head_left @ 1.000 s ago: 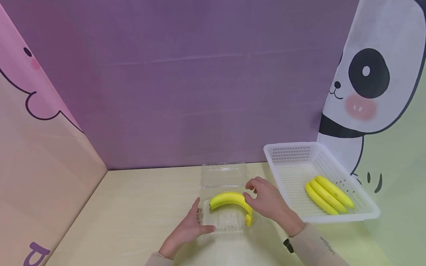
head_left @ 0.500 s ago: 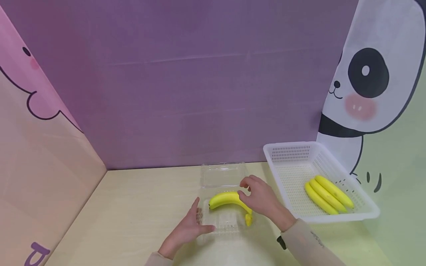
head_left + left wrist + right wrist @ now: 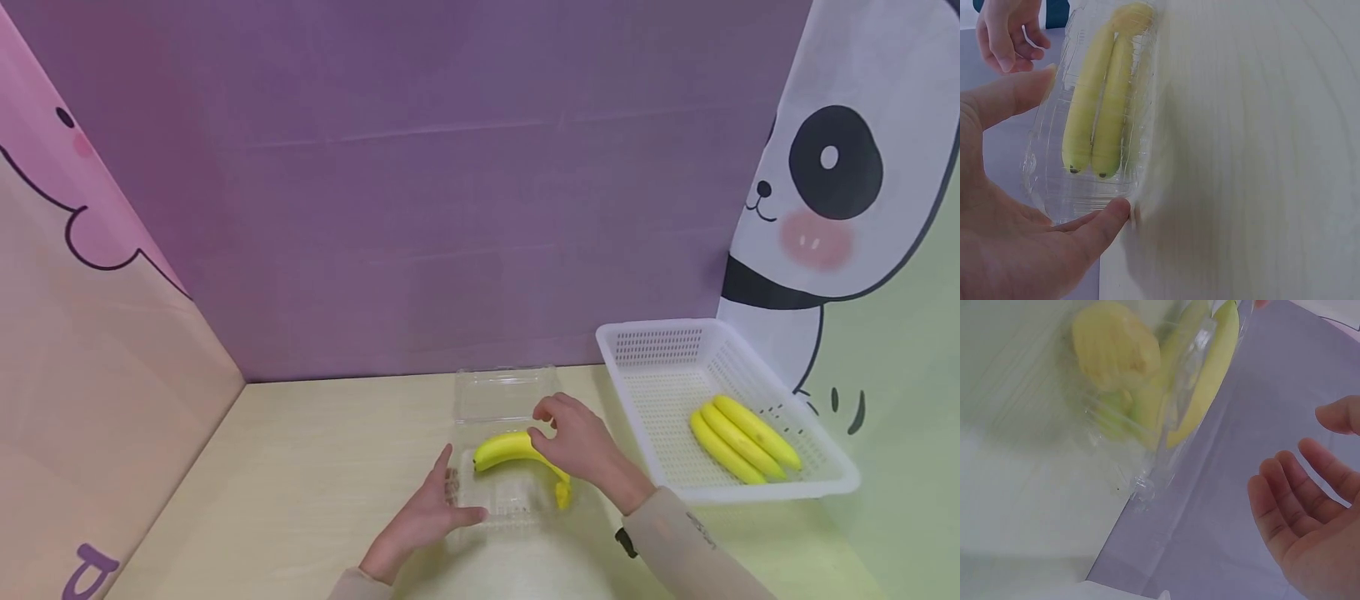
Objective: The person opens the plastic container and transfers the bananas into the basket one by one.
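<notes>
The bananas (image 3: pixel 501 451) lie inside the clear container (image 3: pixel 512 498) — pressing their stems (image 3: pixel 562 493), crowded at its right end, could buckle it. Your left hand (image 3: pixel 427 508), fingers spread, touches it; your right hand (image 3: pixel 579 440), fingers apart, holds nothing.

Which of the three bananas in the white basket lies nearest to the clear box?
The leftmost banana; the other two lie to its right, farther from the box.

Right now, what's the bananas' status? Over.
Left hand touching clear clamshell, lid open. Bananas inside. Right hand holding nothing, partly hiding them in head view.
</notes>
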Action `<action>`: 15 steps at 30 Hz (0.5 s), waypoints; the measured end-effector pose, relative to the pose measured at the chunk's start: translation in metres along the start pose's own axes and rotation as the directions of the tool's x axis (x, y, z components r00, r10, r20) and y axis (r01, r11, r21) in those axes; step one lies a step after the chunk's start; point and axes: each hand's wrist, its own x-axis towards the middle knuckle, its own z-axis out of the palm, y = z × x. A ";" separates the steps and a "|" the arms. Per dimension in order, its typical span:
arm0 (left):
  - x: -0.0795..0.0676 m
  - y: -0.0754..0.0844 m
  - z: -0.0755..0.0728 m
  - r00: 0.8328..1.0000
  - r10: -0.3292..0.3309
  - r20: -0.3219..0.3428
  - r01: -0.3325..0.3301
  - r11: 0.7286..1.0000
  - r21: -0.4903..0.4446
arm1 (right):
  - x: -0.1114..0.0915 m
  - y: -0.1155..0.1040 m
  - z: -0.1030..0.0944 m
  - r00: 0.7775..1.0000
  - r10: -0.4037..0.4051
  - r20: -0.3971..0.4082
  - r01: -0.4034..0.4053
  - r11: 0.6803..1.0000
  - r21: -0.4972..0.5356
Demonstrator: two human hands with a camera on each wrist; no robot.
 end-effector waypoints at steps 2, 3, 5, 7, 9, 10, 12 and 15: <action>0.000 0.000 0.000 1.000 -0.001 -0.002 0.001 1.000 0.003 | 0.001 -0.001 0.001 1.000 0.002 0.009 -0.002 1.000 0.001; 0.000 0.000 0.000 1.000 -0.003 -0.004 0.003 1.000 0.006 | 0.002 -0.001 0.001 1.000 0.002 0.013 -0.002 1.000 0.003; 0.000 0.000 0.000 1.000 -0.003 -0.010 0.003 1.000 0.014 | 0.003 -0.002 0.002 1.000 0.002 0.022 -0.002 1.000 0.007; 0.000 0.000 0.000 1.000 0.001 -0.015 -0.001 1.000 0.017 | 0.004 -0.001 0.004 1.000 0.006 0.030 -0.007 1.000 0.005; 0.000 0.001 0.000 1.000 0.005 -0.013 -0.005 1.000 0.009 | 0.005 0.000 0.006 0.999 0.012 0.038 -0.012 1.000 0.003; -0.001 0.002 0.000 1.000 0.007 -0.011 -0.007 1.000 0.005 | 0.005 0.001 0.008 0.999 0.016 0.042 -0.016 1.000 0.000; 0.000 0.002 0.000 1.000 0.004 -0.005 -0.004 1.000 -0.004 | 0.006 0.003 0.011 0.998 0.023 0.052 -0.023 1.000 -0.004; -0.001 0.001 0.000 1.000 0.000 -0.003 0.000 1.000 -0.010 | 0.006 0.005 0.016 0.997 0.026 0.066 -0.026 1.000 -0.006</action>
